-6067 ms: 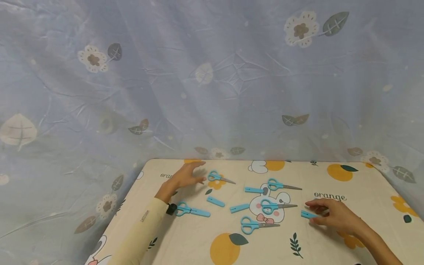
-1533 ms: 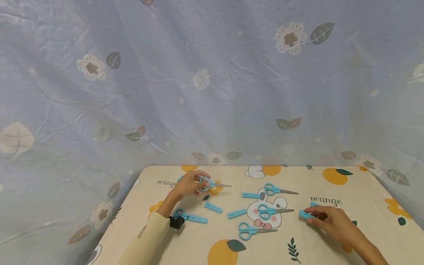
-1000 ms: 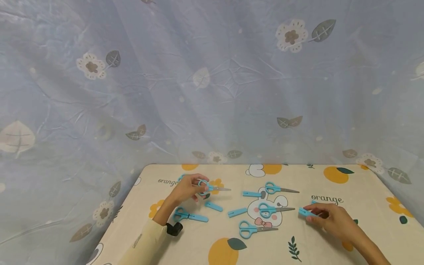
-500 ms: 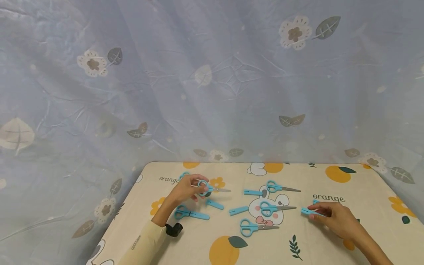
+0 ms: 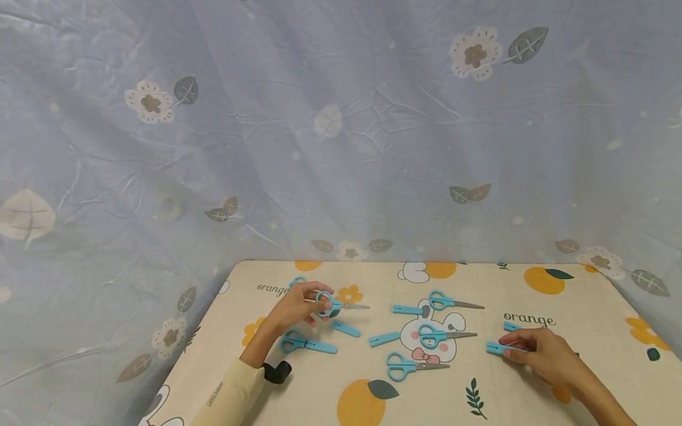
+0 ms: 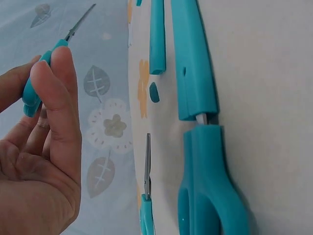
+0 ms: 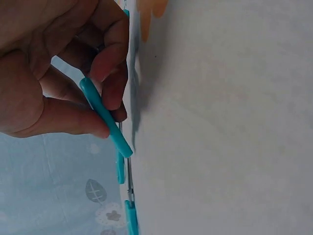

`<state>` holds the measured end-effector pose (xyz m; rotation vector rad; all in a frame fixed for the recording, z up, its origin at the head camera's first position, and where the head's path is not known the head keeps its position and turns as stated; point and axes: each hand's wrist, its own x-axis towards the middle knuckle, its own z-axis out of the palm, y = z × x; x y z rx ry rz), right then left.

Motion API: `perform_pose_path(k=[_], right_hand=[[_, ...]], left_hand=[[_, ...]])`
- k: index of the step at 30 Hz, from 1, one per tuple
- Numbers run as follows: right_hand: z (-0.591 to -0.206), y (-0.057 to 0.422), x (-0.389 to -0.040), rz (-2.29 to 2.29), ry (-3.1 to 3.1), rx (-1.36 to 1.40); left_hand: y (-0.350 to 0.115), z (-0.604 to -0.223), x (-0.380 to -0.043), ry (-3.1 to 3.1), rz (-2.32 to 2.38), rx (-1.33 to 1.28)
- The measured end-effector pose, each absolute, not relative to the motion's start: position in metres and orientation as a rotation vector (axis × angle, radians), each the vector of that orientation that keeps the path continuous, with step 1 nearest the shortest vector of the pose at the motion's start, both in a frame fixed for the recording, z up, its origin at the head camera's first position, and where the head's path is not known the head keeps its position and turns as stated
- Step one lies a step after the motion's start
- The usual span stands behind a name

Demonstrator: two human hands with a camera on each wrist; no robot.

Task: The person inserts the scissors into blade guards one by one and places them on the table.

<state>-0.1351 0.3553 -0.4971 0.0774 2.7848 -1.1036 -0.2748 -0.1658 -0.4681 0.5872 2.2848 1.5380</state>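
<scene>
My left hand (image 5: pixel 295 305) pinches the light-blue handle of a pair of scissors (image 5: pixel 335 306), whose bare metal blades point right. In the left wrist view these scissors (image 6: pixel 32 93) are raised above the tabletop, thumb and fingers on the handle. At the right of the table, my right hand (image 5: pixel 546 354) pinches a blue scissors cover (image 5: pixel 495 348) between thumb and fingers, its slotted end facing left. The right wrist view shows this cover (image 7: pixel 105 115) held at a slant. Beneath the left forearm lies a sheathed pair of scissors (image 5: pixel 319 347).
Between the hands lie three bare scissors, upper (image 5: pixel 442 300), middle (image 5: pixel 434 335) and lower (image 5: pixel 402 366). Loose covers lie left (image 5: pixel 346 329), centre (image 5: pixel 385 338) and above (image 5: pixel 407 309). Another cover (image 5: pixel 511 326) is beyond the right hand. Further scissors (image 5: pixel 296 280) are partly behind the left hand.
Six seconds ago my left hand was spread beside scissors on the table; now it holds a pair. Lately it has shifted slightly, and the right hand's cover has turned a little.
</scene>
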Motion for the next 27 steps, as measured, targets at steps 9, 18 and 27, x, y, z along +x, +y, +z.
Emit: perform_pose_path(k=[9,18,27], right_hand=[[-0.493,0.358,-0.134,-1.39,2.55,0.093],[-0.488,0.356,-0.138,-1.483,2.435,0.121],[-0.484,0.346,-0.14,-1.534,2.389,0.152]], left_hand=[[-0.162,-0.464,-0.269,2.265,1.568,0.614],[-0.155,-0.462,-0.267,2.236,1.576,0.624],[-0.146,-0.461,-0.265,2.179,1.596,0.582]])
